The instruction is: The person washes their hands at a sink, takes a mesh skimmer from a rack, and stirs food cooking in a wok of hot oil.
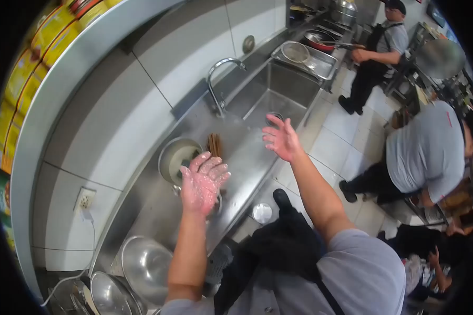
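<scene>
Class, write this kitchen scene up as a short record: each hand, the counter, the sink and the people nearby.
Left hand: bare, open, palm up, flecked with whitish residue, holding nothing
Right hand: bare, open, palm up, holding nothing
Counter: long grey metal worktop
Near left hand in view: round metal bowl with pale contents, bundle of thin brown sticks
Sink: rectangular stainless-steel basin, arched silver faucet beside it
Others: person in black cap, person in light grey shirt, more partly visible

The metal sink point(294, 82) looks satiny, the metal faucet point(210, 80) glossy.
</scene>
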Action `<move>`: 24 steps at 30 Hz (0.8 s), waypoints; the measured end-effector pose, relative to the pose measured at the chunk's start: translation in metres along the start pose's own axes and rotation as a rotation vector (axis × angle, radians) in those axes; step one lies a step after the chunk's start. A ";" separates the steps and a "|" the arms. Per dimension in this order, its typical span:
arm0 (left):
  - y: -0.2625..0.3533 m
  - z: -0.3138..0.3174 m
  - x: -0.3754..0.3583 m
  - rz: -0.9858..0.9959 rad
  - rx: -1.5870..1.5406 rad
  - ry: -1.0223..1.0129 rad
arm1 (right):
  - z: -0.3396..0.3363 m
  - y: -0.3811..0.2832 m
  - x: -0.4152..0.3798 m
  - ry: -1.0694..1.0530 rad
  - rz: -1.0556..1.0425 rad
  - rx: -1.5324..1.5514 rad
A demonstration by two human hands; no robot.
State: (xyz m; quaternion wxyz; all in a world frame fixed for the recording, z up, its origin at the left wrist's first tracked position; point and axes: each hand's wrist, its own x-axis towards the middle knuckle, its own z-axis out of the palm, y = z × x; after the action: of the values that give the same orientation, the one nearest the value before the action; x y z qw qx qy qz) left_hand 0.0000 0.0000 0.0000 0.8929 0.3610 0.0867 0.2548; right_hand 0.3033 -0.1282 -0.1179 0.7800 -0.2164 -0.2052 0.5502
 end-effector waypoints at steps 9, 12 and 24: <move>-0.063 -0.003 0.163 -0.056 0.014 0.384 | -0.053 -0.025 0.289 0.403 0.349 -0.405; -0.074 -0.007 0.219 -0.111 0.039 0.424 | -0.102 0.001 0.318 0.153 0.473 -0.452; -0.206 -0.033 0.510 -0.077 -0.136 0.660 | -0.159 -0.086 0.349 0.394 0.093 -1.011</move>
State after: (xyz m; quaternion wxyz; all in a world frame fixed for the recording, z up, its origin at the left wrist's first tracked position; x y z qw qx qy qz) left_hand 0.5057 0.1585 -0.1506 0.8476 0.1952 0.3675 0.3293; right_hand 0.5669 0.1585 -0.1713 0.5771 -0.6725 -0.2844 0.3658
